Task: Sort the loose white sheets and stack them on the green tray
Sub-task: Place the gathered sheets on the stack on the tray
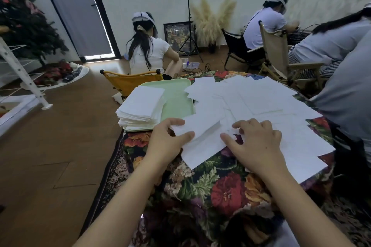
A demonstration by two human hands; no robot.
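A pale green tray (177,98) lies on the left part of the floral-cloth table, and a thick stack of white sheets (141,107) covers its left half. Several loose white sheets (259,100) spread over the middle and right of the table. Nearest to me lies one white sheet (202,142), partly lifted at its left edge. My left hand (166,142) pinches that left edge, thumb on top and fingers under it. My right hand (259,142) rests on the sheets to the right, fingers curled down onto the paper and thumb pointing left.
The floral tablecloth (210,186) covers the table, whose left edge drops to a wooden floor (50,156). A yellow chair (130,82) stands just behind the tray. A person in grey (347,90) sits close at the right; other people sit further back.
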